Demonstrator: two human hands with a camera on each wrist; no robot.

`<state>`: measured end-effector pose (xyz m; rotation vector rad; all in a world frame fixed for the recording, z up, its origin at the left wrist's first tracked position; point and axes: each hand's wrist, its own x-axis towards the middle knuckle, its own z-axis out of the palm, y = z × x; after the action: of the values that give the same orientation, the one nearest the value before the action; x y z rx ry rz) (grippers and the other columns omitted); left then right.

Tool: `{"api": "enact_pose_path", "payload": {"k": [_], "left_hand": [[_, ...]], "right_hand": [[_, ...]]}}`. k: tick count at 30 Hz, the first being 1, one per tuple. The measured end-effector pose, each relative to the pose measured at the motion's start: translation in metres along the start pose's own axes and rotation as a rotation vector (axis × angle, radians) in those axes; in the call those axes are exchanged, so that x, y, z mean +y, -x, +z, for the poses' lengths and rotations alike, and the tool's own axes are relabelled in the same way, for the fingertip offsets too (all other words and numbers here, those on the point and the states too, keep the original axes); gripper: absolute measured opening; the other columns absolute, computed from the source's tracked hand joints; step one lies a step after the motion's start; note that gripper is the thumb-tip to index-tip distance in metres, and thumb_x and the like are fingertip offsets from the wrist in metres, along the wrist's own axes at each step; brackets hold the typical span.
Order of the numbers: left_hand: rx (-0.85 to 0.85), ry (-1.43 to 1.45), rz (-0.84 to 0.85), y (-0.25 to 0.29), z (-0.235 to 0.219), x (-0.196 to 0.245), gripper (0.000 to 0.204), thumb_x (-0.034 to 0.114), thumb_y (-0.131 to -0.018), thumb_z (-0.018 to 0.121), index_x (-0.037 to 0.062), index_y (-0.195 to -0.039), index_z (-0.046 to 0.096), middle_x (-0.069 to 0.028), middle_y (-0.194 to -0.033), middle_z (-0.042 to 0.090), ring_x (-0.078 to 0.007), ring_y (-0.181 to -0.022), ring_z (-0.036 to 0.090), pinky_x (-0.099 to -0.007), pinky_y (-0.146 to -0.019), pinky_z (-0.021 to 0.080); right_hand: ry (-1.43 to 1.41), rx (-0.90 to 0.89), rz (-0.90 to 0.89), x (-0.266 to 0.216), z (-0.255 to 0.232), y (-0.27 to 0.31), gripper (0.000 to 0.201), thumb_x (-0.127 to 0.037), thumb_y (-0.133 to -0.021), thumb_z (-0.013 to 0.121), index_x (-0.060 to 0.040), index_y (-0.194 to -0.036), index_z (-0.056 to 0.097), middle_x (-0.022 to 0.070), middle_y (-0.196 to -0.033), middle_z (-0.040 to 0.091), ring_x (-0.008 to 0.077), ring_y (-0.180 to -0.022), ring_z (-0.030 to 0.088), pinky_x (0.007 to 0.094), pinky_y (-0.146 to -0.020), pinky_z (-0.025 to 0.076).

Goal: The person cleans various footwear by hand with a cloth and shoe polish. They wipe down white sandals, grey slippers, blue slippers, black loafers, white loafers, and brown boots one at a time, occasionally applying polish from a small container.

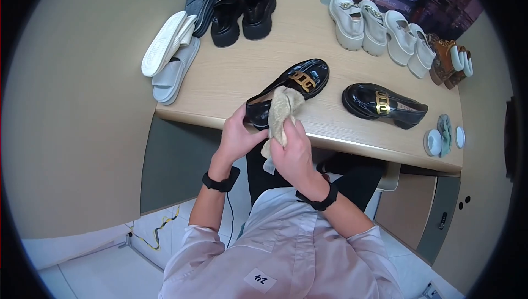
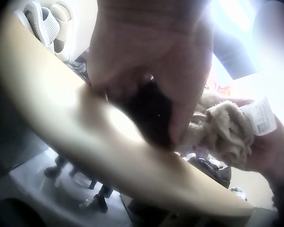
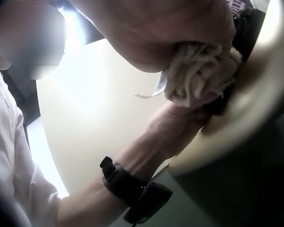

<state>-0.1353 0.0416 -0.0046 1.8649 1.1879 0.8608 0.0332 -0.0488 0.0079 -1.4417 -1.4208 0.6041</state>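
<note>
A glossy black loafer with a gold chain buckle point(image 1: 313, 70) lies near the table's front edge, toe pointing up and right in the head view. My left hand point(image 1: 237, 136) grips its heel, thumb on the near side. In my right hand point(image 1: 293, 153) is a bunched beige cloth point(image 1: 283, 106), held against the side and opening of that shoe. The left wrist view shows the cloth point(image 2: 229, 127) with a white tag beside my left hand point(image 2: 151, 52). In the right wrist view my right hand point(image 3: 170, 28) grips the cloth point(image 3: 194, 75).
The matching black loafer point(image 1: 366, 101) lies to the right on the table point(image 1: 220, 87). Grey and white slippers point(image 1: 176, 70) and black shoes point(image 1: 257, 15) stand back left; white shoes point(image 1: 347, 21) and brown boots point(image 1: 443, 62) back right. Small white dishes point(image 1: 433, 142) flank a green cloth point(image 1: 444, 134).
</note>
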Motion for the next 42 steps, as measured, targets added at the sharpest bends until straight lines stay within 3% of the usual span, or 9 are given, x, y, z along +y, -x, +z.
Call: {"api": "enact_pose_path", "payload": {"k": [11, 15, 18, 21, 24, 26, 32, 38, 42], "left_hand": [[0.037, 0.117, -0.026, 0.008, 0.0, -0.025, 0.05, 0.022, -0.09, 0.088, 0.004, -0.134, 0.073, -0.0156, -0.123, 0.08, -0.0249, -0.112, 0.078, -0.0392, -0.097, 0.061], [0.111, 1.074, -0.406, 0.01, 0.002, -0.03, 0.061, 0.021, -0.087, 0.091, -0.0002, -0.139, 0.068, -0.0165, -0.123, 0.079, -0.021, -0.111, 0.076, -0.0355, -0.099, 0.06], [-0.121, -0.013, -0.049, -0.002, -0.014, -0.002, 0.072, 0.02, -0.081, 0.095, -0.0028, -0.142, 0.066, -0.0179, -0.124, 0.079, -0.0224, -0.112, 0.076, -0.0358, -0.102, 0.059], [-0.113, -0.08, 0.006, -0.008, -0.025, -0.003, 0.083, 0.017, -0.075, 0.099, -0.0039, -0.147, 0.062, -0.0167, -0.129, 0.075, -0.0236, -0.12, 0.072, -0.037, -0.109, 0.055], [-0.141, -0.079, 0.014, -0.018, -0.038, -0.008, 0.09, 0.015, -0.074, 0.101, -0.0054, -0.151, 0.059, -0.0194, -0.148, 0.065, -0.0262, -0.135, 0.065, -0.037, -0.118, 0.049], [-0.17, 0.01, -0.027, -0.024, -0.043, -0.009, 0.094, 0.015, -0.072, 0.102, -0.0059, -0.153, 0.058, -0.022, -0.159, 0.058, -0.0292, -0.142, 0.061, -0.0379, -0.122, 0.047], [-0.174, -0.021, -0.018, -0.042, -0.052, -0.029, 0.09, 0.012, -0.072, 0.102, -0.0047, -0.15, 0.061, -0.0198, -0.161, 0.058, -0.0272, -0.141, 0.063, -0.0391, -0.12, 0.05], [0.223, -0.448, -0.095, -0.045, -0.036, -0.006, 0.074, 0.011, -0.081, 0.095, -0.0021, -0.147, 0.065, -0.0129, -0.121, 0.074, -0.0219, -0.114, 0.073, -0.0375, -0.104, 0.058], [0.099, 0.218, -0.246, -0.054, -0.018, -0.033, 0.066, 0.003, -0.103, 0.072, -0.0059, -0.163, 0.046, -0.0124, -0.124, 0.072, -0.0182, -0.11, 0.073, -0.0327, -0.1, 0.061]], "right_hand": [[0.088, -0.179, -0.153, -0.037, 0.022, -0.015, 0.066, -0.003, -0.088, 0.071, 0.0089, -0.151, 0.055, 0.0362, -0.117, 0.061, 0.0541, -0.098, 0.072, 0.0538, -0.085, 0.062], [-0.205, -0.142, -0.248, -0.03, 0.022, -0.046, 0.061, -0.003, -0.089, 0.07, 0.0063, -0.148, 0.06, 0.0334, -0.12, 0.067, 0.0485, -0.104, 0.073, 0.0481, -0.09, 0.062], [-0.426, 0.053, -0.156, -0.014, -0.009, -0.082, 0.056, -0.005, -0.096, 0.068, 0.0051, -0.15, 0.061, 0.02, -0.117, 0.075, 0.0226, -0.096, 0.074, 0.0369, -0.085, 0.061], [-0.234, 0.093, 0.073, -0.005, -0.097, -0.124, 0.062, -0.008, -0.102, 0.062, 0.0037, -0.161, 0.051, 0.0122, -0.108, 0.076, 0.0081, -0.076, 0.069, 0.0275, -0.066, 0.056], [0.227, 0.107, -0.114, 0.01, -0.139, -0.148, 0.06, -0.008, -0.095, 0.059, -0.0013, -0.154, 0.061, 0.0332, -0.12, 0.074, 0.0427, -0.108, 0.074, 0.0461, -0.099, 0.058], [0.445, -0.011, -0.103, 0.011, -0.152, -0.152, 0.061, -0.006, -0.092, 0.058, -0.006, -0.152, 0.064, 0.0372, -0.124, 0.071, 0.052, -0.116, 0.069, 0.0515, -0.108, 0.054], [0.554, -0.277, 0.148, 0.02, -0.133, -0.146, 0.048, -0.008, -0.09, 0.059, -0.0072, -0.134, 0.079, 0.0346, -0.117, 0.074, 0.0485, -0.109, 0.073, 0.0512, -0.104, 0.057], [0.602, -0.332, 0.174, -0.002, -0.148, -0.118, 0.046, -0.012, -0.089, 0.062, -0.0046, -0.131, 0.079, 0.0347, -0.115, 0.074, 0.0494, -0.109, 0.073, 0.0521, -0.104, 0.057], [0.52, -0.3, 0.151, -0.004, -0.149, -0.092, 0.045, -0.014, -0.09, 0.064, -0.0055, -0.131, 0.079, 0.0354, -0.111, 0.073, 0.0507, -0.109, 0.072, 0.0535, -0.103, 0.057]]}}
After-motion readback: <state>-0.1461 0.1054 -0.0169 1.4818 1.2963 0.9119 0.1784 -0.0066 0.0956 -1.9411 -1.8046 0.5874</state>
